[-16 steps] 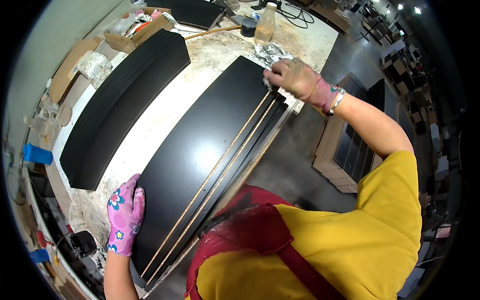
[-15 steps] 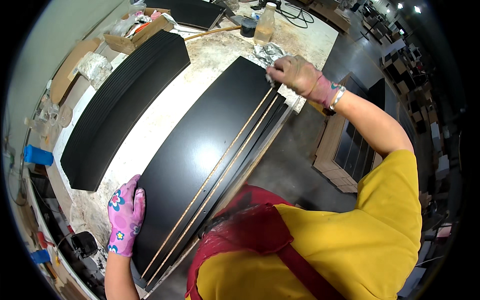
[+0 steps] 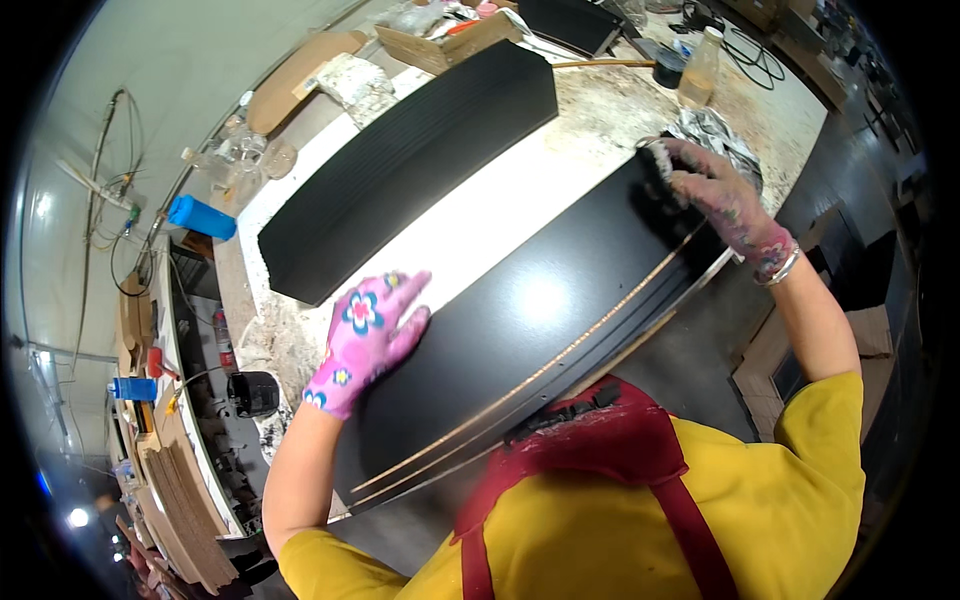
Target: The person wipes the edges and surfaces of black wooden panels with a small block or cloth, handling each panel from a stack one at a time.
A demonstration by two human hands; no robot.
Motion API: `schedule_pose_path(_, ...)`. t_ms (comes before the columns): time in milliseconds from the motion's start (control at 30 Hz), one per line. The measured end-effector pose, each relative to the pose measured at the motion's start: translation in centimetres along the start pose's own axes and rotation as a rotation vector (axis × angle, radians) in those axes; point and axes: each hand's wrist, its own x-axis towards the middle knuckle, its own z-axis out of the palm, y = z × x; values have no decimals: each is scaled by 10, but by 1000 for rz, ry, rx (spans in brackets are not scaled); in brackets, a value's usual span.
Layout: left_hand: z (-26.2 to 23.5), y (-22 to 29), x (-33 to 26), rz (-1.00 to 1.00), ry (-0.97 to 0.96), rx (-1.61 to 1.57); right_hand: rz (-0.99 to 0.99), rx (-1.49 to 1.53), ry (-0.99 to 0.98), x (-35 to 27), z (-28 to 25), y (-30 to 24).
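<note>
Head view: left hand (image 3: 365,338) in a pink flower-print glove lies flat on the near-left part of the top black panel (image 3: 530,310), fingers spread and pressing down, gripping nothing. Right hand (image 3: 715,195), in a stained glove, is at the panel's far right corner, fingers curled over a small dark brush or pad (image 3: 655,165); I can't tell which. That panel tops a short stack at the counter (image 3: 590,110) front edge, with bare wood-coloured edge lines running along the side nearest the person. A second black stack (image 3: 410,165) lies well apart toward the wall, beside cardboard (image 3: 440,45); a bottle (image 3: 700,70) stands past the right hand. My read: edge or corner work on the top panel, left hand acting as clamp. Any next stroke needs the left palm kept planted so the panel doesn't slide on the stack.
</note>
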Motion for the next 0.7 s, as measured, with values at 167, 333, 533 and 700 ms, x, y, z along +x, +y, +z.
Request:
schedule_pose_path(167,21,-78,63,-320,260,122,-42,455,-3,39,27,23)
schedule_pose_path(333,63,-112,87,-421,114,352,-131,734,40,42,16,52)
schedule_pose_path(533,57,-92,78,-419,9,390,-114,759,17,38,19,45)
schedule_pose_path(700,54,-88,84,-468,-64,175,-118,759,-6,36,17,44)
